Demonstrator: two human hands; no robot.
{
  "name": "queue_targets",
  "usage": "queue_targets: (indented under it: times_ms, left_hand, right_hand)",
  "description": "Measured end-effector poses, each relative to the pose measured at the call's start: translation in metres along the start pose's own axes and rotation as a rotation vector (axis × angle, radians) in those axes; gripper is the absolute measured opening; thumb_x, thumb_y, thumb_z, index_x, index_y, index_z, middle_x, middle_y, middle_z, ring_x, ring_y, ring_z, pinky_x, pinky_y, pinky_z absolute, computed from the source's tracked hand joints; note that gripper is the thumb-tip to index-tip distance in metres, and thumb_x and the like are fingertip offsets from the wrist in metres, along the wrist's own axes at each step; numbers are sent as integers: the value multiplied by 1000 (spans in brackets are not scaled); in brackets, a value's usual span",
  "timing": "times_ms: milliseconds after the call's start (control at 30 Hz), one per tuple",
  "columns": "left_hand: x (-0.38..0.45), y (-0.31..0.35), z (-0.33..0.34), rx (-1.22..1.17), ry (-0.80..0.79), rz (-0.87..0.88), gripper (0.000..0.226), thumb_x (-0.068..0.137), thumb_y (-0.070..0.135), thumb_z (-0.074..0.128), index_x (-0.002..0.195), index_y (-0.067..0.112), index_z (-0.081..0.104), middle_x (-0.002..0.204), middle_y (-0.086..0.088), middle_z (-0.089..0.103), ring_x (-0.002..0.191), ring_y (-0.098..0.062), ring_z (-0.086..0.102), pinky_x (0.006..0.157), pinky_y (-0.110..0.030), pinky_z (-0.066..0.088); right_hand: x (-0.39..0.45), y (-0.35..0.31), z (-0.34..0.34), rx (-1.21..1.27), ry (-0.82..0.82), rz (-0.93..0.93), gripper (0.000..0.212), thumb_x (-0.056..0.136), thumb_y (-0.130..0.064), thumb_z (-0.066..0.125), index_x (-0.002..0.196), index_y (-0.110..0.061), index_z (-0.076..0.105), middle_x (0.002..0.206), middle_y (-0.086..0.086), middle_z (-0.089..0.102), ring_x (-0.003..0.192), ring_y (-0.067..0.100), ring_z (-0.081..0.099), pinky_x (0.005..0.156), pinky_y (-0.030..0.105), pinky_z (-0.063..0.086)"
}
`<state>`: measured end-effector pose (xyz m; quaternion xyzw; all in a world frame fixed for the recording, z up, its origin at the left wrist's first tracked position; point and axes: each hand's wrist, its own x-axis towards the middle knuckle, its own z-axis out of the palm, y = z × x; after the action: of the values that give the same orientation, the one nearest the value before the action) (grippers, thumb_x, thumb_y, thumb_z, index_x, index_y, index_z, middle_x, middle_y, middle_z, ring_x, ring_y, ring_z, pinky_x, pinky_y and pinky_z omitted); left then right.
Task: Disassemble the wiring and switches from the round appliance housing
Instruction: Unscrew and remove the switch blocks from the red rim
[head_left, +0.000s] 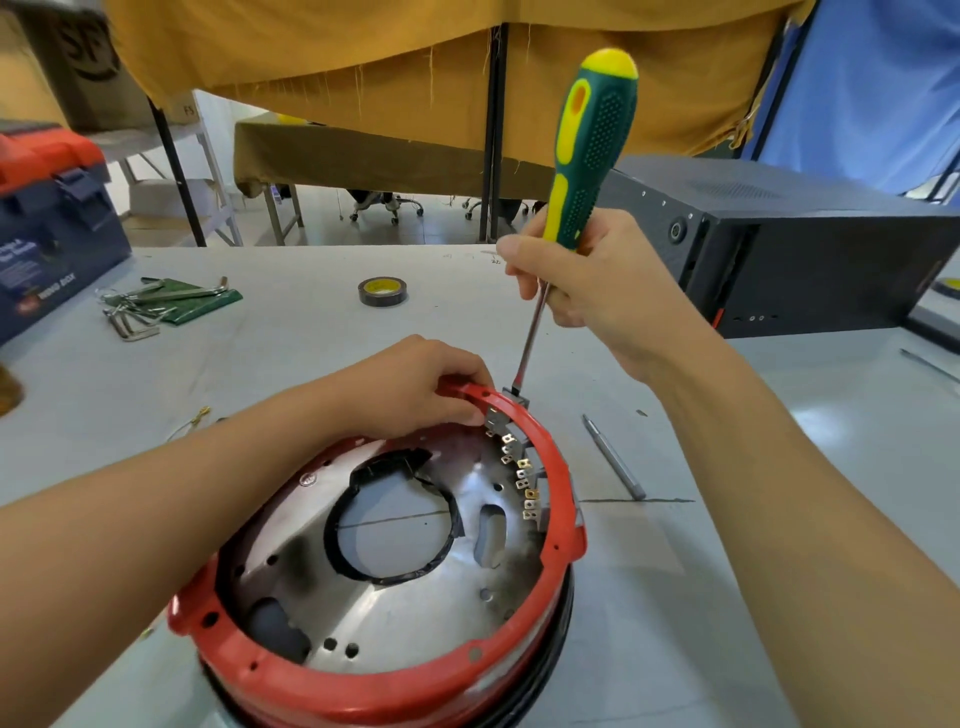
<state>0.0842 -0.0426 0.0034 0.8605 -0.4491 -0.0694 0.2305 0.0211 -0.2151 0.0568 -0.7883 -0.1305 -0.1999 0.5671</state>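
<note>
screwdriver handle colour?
Dark green with yellow panels and an orange spot on the screwdriver handle, held by the right hand; head view.

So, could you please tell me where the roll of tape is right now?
The roll of tape lies flat on the grey table in the middle distance, beyond the red housing, between the hex keys on the left and the screwdriver.

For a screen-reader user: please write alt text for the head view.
A right hand holds a green-yellow screwdriver tip-down at the far rim of a round red housing, which the left hand steadies. Behind lie hex keys and tape.
</note>
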Motion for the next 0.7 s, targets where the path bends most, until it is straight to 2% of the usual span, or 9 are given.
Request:
queue_targets:
  times_ms: [100, 200, 267, 333, 467, 533, 634, 700]
  left_hand:
    - [0, 2, 6, 17, 74, 4, 16, 84, 26, 69, 98, 18, 69, 86, 0, 69, 80, -13, 59, 80, -31, 47]
    - [-2, 0, 8, 39, 111, -2, 16, 84, 26, 70, 96, 17, 70, 83, -1, 68, 77, -14, 58, 78, -30, 46]
    - [-3, -3, 7, 57, 135, -13, 15, 83, 27, 70, 95, 17, 70, 80, 0, 67, 74, -14, 56, 76, -31, 46]
    - [-5, -6, 6, 72, 161, -32, 14, 84, 29, 69, 93, 19, 69, 78, 1, 66, 73, -14, 56, 75, -32, 46]
    - [-6, -13, 7, 65, 215, -72, 14, 84, 31, 68, 93, 20, 68, 80, 2, 65, 76, -16, 57, 76, -36, 48]
    - [-6, -14, 8, 57, 217, -85, 13, 84, 32, 67, 93, 21, 67, 80, 3, 65, 77, -16, 57, 76, -37, 48]
    - [-5, -15, 9, 57, 220, -90, 11, 85, 32, 66, 91, 23, 65, 79, 4, 63, 76, -16, 56, 76, -38, 49]
    - [-5, -15, 10, 61, 224, -90, 10, 85, 32, 65, 91, 24, 65, 78, 5, 62, 76, -15, 55, 76, -38, 49]
  right_hand:
    - [-3, -3, -1, -17, -16, 9, 16, 88, -24, 67, 79, -15, 57, 54, -5, 53, 40, 8, 40, 41, 19, 37]
    - [-3, -11, -3, -13, -38, 21, 18, 93, -34, 58, 90, -19, 49, 58, 0, 60, 43, 14, 49, 44, 23, 44]
    - [-1, -17, -5, -46, -55, 34, 14, 97, -37, 51, 93, -25, 44, 65, 4, 67, 45, 20, 56, 44, 26, 47]
    - [2, -21, -6, -142, -49, 23, 13, 97, -34, 52, 96, -23, 45, 76, 7, 71, 48, 19, 59, 43, 23, 46]
    - [10, -26, -9, -270, 15, 25, 31, 84, -31, 70, 101, -9, 57, 73, -2, 58, 50, 0, 47, 47, 14, 38]
    - [13, -30, -9, -295, 39, -6, 42, 78, -28, 77, 107, -15, 50, 83, -6, 57, 63, 2, 52, 50, 13, 40]
    - [15, -40, -7, -424, 72, -147, 72, 71, -24, 83, 121, -28, 31, 94, -13, 50, 80, 10, 60, 54, 12, 50]
    - [15, -44, -7, -494, 52, -202, 77, 70, -25, 84, 124, -30, 29, 96, -13, 49, 84, 17, 62, 57, 16, 53]
